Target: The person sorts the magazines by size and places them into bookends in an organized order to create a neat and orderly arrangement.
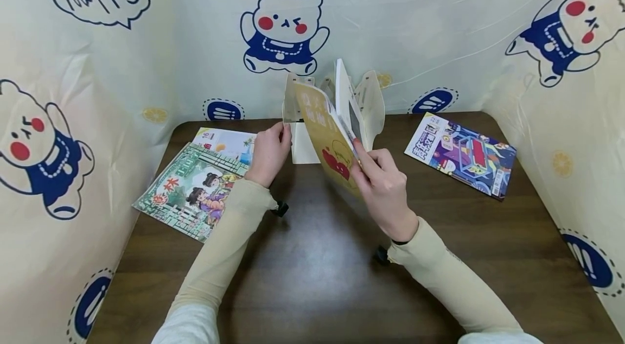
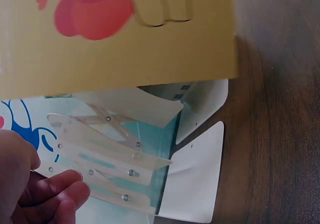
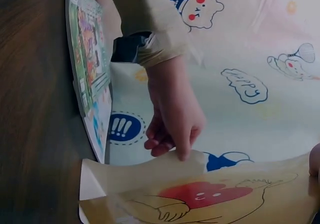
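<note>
A cream expandable bookend (image 1: pixel 373 105) with riveted folding arms and flat base plates (image 2: pixel 192 179) stands at the back of the table. My left hand (image 1: pixel 270 151) pinches the edge of its left upright between thumb and fingers. My right hand (image 1: pixel 386 189) grips a tan book (image 1: pixel 324 138) with a red heart-shaped figure on its cover. The book is tilted over the bookend. Right beside it, a white book (image 1: pixel 348 100) leans within the bookend; whether my right hand also holds this one cannot be told. In the right wrist view, the tan book (image 3: pixel 210 196) hides part of the bookend.
Left on the table, a green illustrated magazine (image 1: pixel 190 192) overlaps a pale one (image 1: pixel 229 143). A purple-blue magazine (image 1: pixel 461 154) lies at the right. Behind the table and along its sides hangs a cloth (image 1: pixel 390 24) printed with bears.
</note>
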Demonstrator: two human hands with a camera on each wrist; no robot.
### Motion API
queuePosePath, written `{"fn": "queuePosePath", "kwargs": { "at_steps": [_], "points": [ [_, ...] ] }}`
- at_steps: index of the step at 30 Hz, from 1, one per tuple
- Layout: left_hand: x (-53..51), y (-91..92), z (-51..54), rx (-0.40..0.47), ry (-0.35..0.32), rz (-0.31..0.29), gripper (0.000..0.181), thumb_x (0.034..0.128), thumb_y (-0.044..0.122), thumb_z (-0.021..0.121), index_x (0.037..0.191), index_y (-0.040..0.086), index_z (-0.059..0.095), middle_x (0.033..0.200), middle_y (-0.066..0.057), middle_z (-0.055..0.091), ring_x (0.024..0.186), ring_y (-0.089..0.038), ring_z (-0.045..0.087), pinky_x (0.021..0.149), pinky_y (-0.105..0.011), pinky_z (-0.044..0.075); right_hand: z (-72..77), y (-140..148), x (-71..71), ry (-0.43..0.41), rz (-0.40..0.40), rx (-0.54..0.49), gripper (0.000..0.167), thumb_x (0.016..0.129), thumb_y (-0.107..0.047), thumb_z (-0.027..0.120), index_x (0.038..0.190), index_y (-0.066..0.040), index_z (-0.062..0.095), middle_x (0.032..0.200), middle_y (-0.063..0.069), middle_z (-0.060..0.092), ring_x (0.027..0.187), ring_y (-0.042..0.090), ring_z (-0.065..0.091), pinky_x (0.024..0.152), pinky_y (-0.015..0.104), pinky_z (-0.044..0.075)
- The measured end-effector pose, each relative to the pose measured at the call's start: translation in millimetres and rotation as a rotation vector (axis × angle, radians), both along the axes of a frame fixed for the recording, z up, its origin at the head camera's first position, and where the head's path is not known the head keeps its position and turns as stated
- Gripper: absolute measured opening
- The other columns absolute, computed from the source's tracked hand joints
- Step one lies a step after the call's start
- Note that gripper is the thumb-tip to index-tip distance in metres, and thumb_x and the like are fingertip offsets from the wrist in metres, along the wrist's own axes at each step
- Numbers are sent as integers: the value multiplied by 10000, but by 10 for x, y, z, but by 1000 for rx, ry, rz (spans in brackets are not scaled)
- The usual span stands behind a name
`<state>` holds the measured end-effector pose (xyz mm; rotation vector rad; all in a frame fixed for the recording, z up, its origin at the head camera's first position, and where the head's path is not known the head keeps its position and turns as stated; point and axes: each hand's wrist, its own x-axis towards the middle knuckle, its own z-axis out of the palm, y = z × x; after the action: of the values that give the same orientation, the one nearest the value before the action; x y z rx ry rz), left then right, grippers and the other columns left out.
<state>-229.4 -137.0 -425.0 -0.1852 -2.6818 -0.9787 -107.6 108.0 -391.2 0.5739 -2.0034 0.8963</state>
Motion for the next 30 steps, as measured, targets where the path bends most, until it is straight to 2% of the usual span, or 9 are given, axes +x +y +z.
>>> {"fn": "queuePosePath", "kwargs": {
  "at_steps": [2, 5, 8, 16, 21, 30],
  "points": [
    [2, 1, 3, 8, -6, -3, 370, 1117, 293, 467, 912, 55, 662, 712, -92, 637, 619, -251, 570, 553, -349, 428, -23, -3, -32, 16, -10, 28, 360, 892, -5, 761, 1252, -19, 744, 799, 142, 584, 674, 240, 633, 549, 365, 570],
    [3, 1, 7, 12, -9, -8, 368, 1118, 292, 469, 937, 47, 676, 751, -94, 678, 634, -249, 598, 555, -350, 442, -70, -11, -92, 97, -57, 90, 311, 928, -63, 709, 1234, -38, 760, 659, 89, 546, 493, 218, 487, 415, 331, 395],
    [8, 0, 16, 7, -14, -8, 379, 1119, 301, 464, 947, 42, 681, 761, -99, 685, 635, -251, 604, 553, -348, 446, -113, -32, -153, 175, -97, 118, 288, 958, -109, 671, 1223, -51, 767, 579, 43, 520, 415, 195, 386, 391, 326, 263],
    [14, 3, 41, 7, -26, 5, 383, 1118, 315, 467, 959, 43, 685, 751, -95, 670, 637, -250, 598, 555, -340, 450, -259, -153, -334, 251, -57, 72, 330, 952, -39, 662, 1271, 18, 720, 636, 73, 521, 430, 172, 383, 364, 328, 308],
    [25, 4, 27, 4, -30, 0, 386, 1120, 316, 461, 952, 47, 681, 728, -91, 651, 624, -248, 583, 551, -337, 438, -376, -260, -441, 320, -74, 87, 346, 947, -23, 649, 1284, 38, 702, 632, 52, 462, 437, 171, 350, 362, 317, 305],
    [16, -11, 23, 7, -27, -9, 386, 1121, 316, 455, 937, 60, 678, 713, -79, 643, 614, -242, 575, 549, -341, 440, -504, -418, -656, 285, -122, 81, 420, 899, 36, 684, 1317, 68, 666, 701, 96, 507, 506, 207, 437, 404, 341, 380]
  ]
}}
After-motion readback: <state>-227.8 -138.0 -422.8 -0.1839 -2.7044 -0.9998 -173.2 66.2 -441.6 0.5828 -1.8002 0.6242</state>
